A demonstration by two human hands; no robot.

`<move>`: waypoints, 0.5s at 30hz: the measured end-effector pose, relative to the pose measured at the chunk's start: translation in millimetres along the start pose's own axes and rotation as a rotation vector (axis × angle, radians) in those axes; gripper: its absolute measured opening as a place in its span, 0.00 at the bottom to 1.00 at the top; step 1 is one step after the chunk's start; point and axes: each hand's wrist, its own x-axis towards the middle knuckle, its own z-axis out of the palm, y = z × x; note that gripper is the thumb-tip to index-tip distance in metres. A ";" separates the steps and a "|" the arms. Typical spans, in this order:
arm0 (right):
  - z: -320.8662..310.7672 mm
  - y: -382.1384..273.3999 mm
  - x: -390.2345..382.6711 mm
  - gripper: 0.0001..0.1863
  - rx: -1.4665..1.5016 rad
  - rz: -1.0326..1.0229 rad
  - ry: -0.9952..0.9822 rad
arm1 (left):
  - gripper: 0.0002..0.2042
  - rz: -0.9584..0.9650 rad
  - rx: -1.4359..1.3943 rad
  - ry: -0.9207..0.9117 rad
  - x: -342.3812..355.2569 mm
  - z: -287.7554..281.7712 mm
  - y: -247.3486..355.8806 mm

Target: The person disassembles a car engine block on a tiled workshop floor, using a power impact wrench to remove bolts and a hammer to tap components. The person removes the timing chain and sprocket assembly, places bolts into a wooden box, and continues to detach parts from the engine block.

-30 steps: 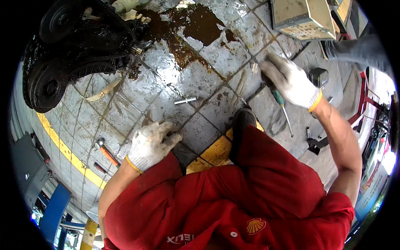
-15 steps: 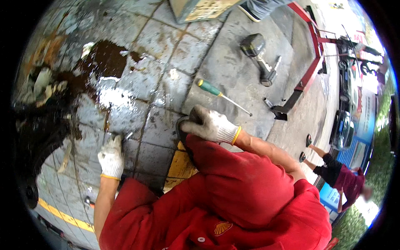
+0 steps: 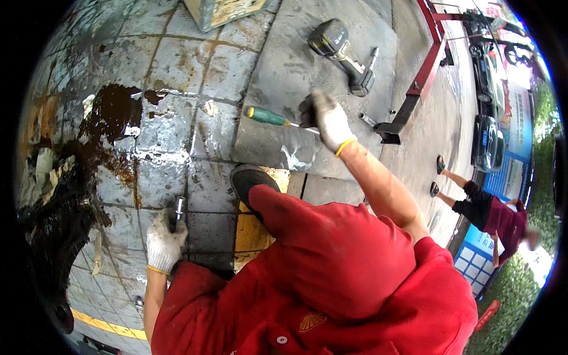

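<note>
My gloved left hand (image 3: 165,242) grips a short silver socket (image 3: 179,207) low over the tiles. My gloved right hand (image 3: 326,118) is over the grey mat (image 3: 266,77), fingers apart above the shaft of a green-handled screwdriver (image 3: 267,116); whether they touch it is unclear. Beyond it lie a cordless impact driver (image 3: 331,41), a slim metal piece (image 3: 374,59) and another socket (image 3: 367,119). At the far left is an oily black engine part (image 3: 56,248), with a pale flat strip (image 3: 97,254) beside it.
A brown oil spill (image 3: 112,109) spreads over the tiles. A pale box (image 3: 222,12) stands at the top. On the right are a red metal frame (image 3: 423,77), parked cars (image 3: 485,142) and another person (image 3: 491,216) on the pavement. My dark shoe (image 3: 248,180) borders the mat.
My view has swung rightward. My left hand has lifted the socket's end from lying sideways, and my right hand has moved from beside my shoe up and right to the screwdriver.
</note>
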 end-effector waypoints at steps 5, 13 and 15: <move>70.7 -81.8 -59.1 0.32 -0.243 -0.143 -0.623 | 0.16 0.069 -0.225 -0.037 5.4 -34.6 92.6; 118.6 -59.2 -74.5 0.30 0.170 -0.113 -0.994 | 0.19 -0.144 -0.673 -0.221 11.4 -70.3 139.5; 116.2 -81.4 -74.8 0.24 0.075 -0.155 -1.007 | 0.18 -0.256 -0.869 -0.254 5.7 -73.1 145.1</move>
